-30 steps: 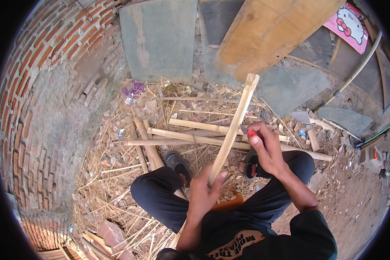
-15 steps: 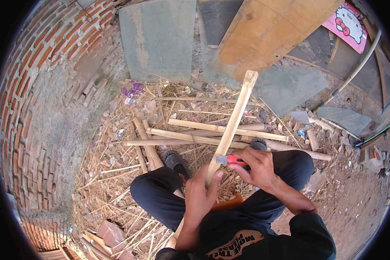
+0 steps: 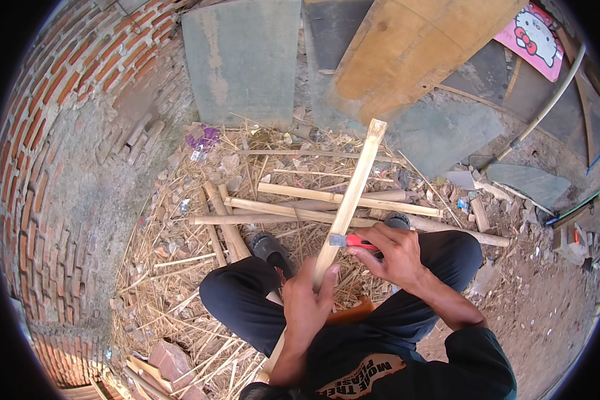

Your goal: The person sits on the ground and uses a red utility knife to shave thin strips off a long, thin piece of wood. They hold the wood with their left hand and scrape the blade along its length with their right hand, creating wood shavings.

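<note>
A long pale bamboo strip [image 3: 353, 190] slants up and away from my lap, its lower end passing under my left forearm. My left hand [image 3: 308, 293] is wrapped round its lower part, thumb along the near side. In my right hand [image 3: 395, 252] is a red-handled utility knife [image 3: 359, 241], its wide grey blade lying across the strip just above my left hand. Fingers of the right hand close over the handle and hide part of it.
Several bamboo pieces [image 3: 293, 212] lie crossed on straw-littered ground beyond my feet. A brick wall [image 3: 67, 173] rises at left. Grey boards [image 3: 240, 67] and a brown panel [image 3: 413, 47] lean at the back. A broken brick [image 3: 173, 363] sits at lower left.
The bamboo strip's far end has shifted left and slightly nearer. My right hand and the knife have moved a little left with it, the blade still against the strip.
</note>
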The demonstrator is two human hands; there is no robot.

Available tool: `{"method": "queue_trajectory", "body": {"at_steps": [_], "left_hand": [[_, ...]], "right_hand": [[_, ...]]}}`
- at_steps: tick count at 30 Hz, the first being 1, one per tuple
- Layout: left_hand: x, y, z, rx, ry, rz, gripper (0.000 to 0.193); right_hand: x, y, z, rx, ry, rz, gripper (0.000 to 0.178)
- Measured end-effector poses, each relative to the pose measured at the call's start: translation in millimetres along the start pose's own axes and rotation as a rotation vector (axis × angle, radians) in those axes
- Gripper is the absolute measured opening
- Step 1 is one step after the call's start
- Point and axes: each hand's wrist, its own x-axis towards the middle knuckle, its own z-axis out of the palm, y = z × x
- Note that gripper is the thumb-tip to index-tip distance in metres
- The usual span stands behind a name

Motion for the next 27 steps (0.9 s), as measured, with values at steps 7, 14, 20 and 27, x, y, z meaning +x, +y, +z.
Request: {"method": "queue_trajectory", "body": {"at_steps": [7, 14, 20, 27], "left_hand": [[-11.8, -11.9, 1.8, 0.007, -0.029, -0.009, 0.023], [-30.7, -18.0, -4.9, -0.021, -0.082, -0.071, 0.024], [-36.5, -28.1, -13.4, -0.006, -0.134, -0.091, 0.023], [-37.5, -25.2, -16.0, 0.001, -0.129, -0.113, 0.025]], "right_hand": [[12.0, 26.4, -5.8, -0.062, 0.130, 0.085, 0.028], [28.2, 58.1, -26.5, -0.096, 0.146, 0.163, 0.029], [34.4, 63.6, -31.4, -0.142, 0.140, 0.132, 0.030], [38.2, 55.6, -29.2, -0.193, 0.162, 0.127, 0.028]]}}
